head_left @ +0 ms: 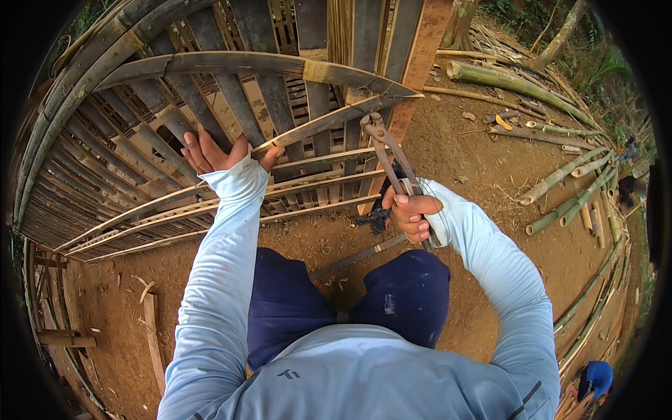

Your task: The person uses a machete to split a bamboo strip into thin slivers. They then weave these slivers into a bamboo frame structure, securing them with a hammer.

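My left hand reaches over a bamboo framework, with a flat bamboo strip between its thumb and index finger. Its other fingers are spread over the slats. From there the strip runs right to a pointed corner, where it meets a curved bamboo band. Rusty pincers are in my right hand, gripped by the handles with the jaws upward. The jaws are close to the right end of the strip, apart from it. Slats of dark split bamboo lie beneath the band and strip.
A wooden beam edges the framework on the right. Green bamboo poles lie on the dirt ground at right. A board lies at lower left. Near my knees is a long thin tool or bar. A person in a blue cap is at lower right.
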